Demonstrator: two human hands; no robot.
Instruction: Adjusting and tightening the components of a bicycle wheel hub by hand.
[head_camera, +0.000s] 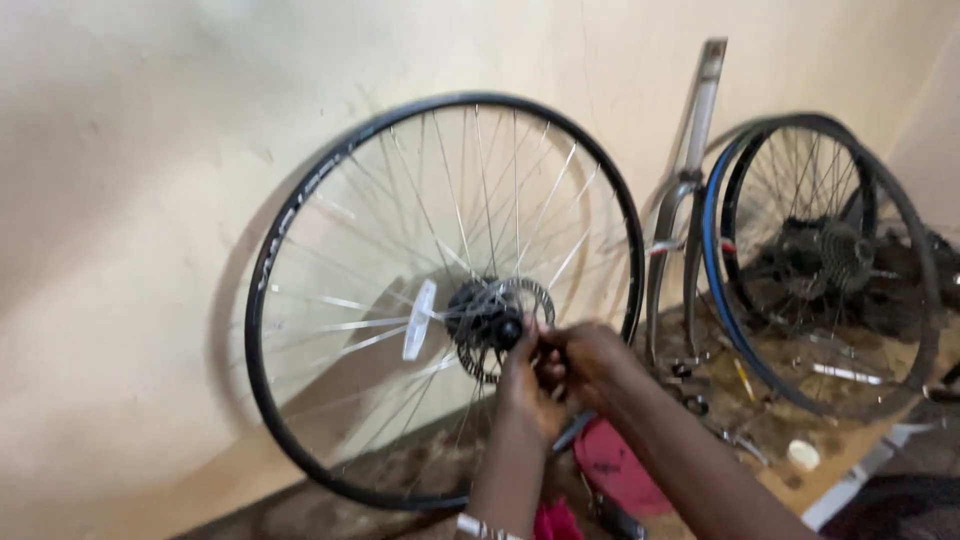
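A black-rimmed bicycle wheel (300, 200) with silver spokes leans upright against a pale wall. At its middle sit a black hub (495, 322) and a round disc rotor (520, 295). A white reflector (420, 320) is clipped to the spokes left of the hub. My left hand (525, 385) is raised to the hub, its fingers closed on the axle end. My right hand (585, 360) meets it from the right, fingers pinched at the same spot. What they pinch is too small and blurred to tell.
A grey fork (690, 190) leans on the wall to the right. Beyond it stand more wheels (760, 330), one with a cassette (840, 255). Small tools and parts lie on the dirty floor (800, 430). A red object (615, 465) lies below my arms.
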